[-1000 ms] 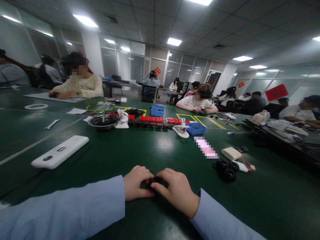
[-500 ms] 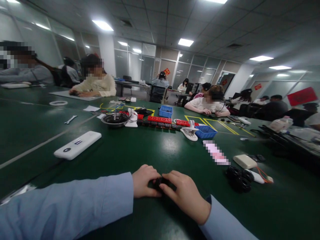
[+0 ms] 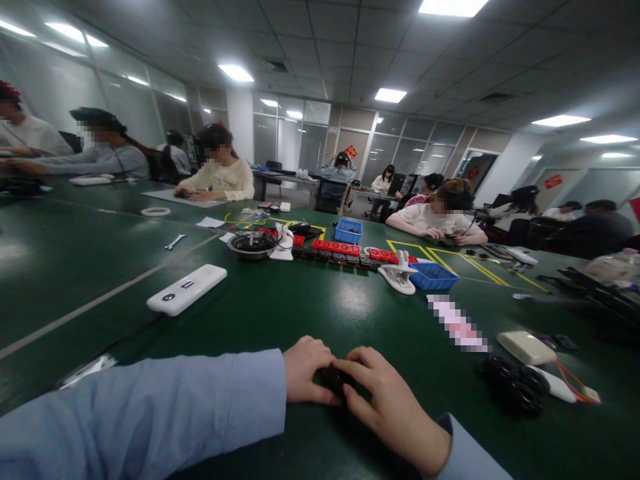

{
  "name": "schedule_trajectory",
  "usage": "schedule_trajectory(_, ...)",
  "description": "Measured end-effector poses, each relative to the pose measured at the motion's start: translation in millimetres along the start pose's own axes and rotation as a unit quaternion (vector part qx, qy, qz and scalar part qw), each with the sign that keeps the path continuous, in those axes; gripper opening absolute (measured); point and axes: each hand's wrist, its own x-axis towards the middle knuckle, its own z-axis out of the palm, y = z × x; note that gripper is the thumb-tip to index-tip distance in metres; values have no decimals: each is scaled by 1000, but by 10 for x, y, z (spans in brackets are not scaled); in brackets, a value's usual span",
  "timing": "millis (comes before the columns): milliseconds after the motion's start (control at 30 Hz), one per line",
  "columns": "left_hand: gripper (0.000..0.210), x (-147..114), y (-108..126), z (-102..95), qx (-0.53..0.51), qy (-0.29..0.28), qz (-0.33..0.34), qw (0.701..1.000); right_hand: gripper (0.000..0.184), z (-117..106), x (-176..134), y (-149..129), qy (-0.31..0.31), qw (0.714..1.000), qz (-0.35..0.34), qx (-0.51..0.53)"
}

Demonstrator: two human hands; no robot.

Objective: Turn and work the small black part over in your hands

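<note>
Low over the green table, my left hand (image 3: pixel 307 373) is closed round one side of a small black part (image 3: pixel 334 380). From the other side my right hand (image 3: pixel 387 397) holds the same part between thumb and fingers. Fingers cover much of it, and its exact kind does not show. A white power bank-like case (image 3: pixel 187 290) lies beyond my left forearm. To the right of my right hand are black ring-shaped pieces (image 3: pixel 515 387).
Across the green table (image 3: pixel 280 307) stand a round black wheel-like piece (image 3: pixel 251 244), red blocks (image 3: pixel 336 247), white clips (image 3: pixel 399 273) and blue bins (image 3: pixel 433 275). A wrench (image 3: pixel 175 242) lies at the left, a cream box (image 3: pixel 527 347) at the right. Several people sit around.
The view has turned a little left, so the scene sits farther right. My right fingers have shifted slightly apart from the left ones, and more of the black part shows.
</note>
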Motion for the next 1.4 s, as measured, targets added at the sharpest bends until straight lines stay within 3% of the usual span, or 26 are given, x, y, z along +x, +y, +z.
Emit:
schedule_trajectory(300,36,6,-24,31,13,-2,3,1000,42,40,14,-2,15,997,-62,50)
schedule_trajectory(500,31,9,-23,44,-8,-1,4,1000,34,105,13,14,36,992,-100,69)
schedule_trajectory(1033,32,3,-4,23,-36,0,7,999,29,131,8,-12,42,994,-88,59)
schedule_trajectory(1267,25,12,14,-1,-28,-16,-1,999,47,117,-9,-14,35,992,-105,59)
schedule_trajectory(1400,27,12,7,9,-37,-10,-9,999,52,125,-42,-17,87,990,-79,73)
